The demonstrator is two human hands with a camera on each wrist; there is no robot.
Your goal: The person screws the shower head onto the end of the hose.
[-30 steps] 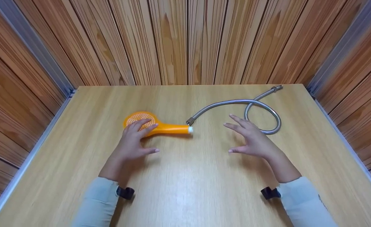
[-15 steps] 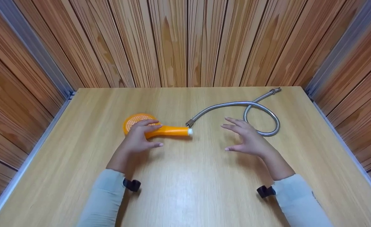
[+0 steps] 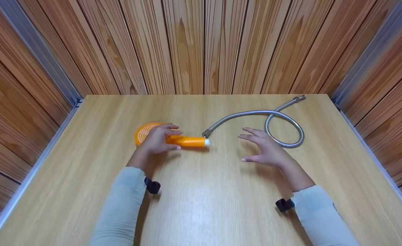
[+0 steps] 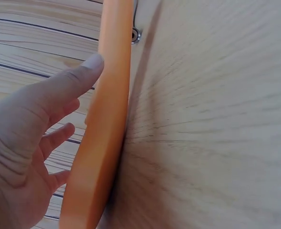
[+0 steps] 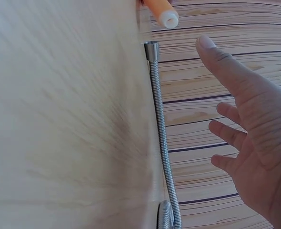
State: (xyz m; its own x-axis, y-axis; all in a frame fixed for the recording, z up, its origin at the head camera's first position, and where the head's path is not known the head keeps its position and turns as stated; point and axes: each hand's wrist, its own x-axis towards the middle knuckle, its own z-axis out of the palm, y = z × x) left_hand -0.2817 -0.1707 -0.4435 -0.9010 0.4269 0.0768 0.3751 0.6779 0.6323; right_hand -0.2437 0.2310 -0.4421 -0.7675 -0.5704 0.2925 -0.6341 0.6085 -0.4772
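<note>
An orange shower head point(image 3: 187, 141) with a perforated round face and a white threaded tip lies on the table, left of centre. Over its neck is my left hand point(image 3: 158, 138), thumb on the near side and fingers reaching across the far side. In the left wrist view the thumb overlaps the orange handle point(image 4: 113, 71), and the fingers are loosely bent. My right hand point(image 3: 267, 148) hovers with fingers spread and nothing in its grasp, just left of the looped part of a metal shower hose point(image 3: 242, 112). One hose end lies close to the white tip.
The light wooden table point(image 3: 201, 212) has wood-panelled walls point(image 3: 187, 44) at its back and sides. Its far edge runs just behind the hose's other end fitting point(image 3: 300, 98). Both wrists carry small black cameras.
My left hand has moved right and forward, from the shower head's round face to its neck. My right hand has drifted slightly left. Shower head and hose stay in place.
</note>
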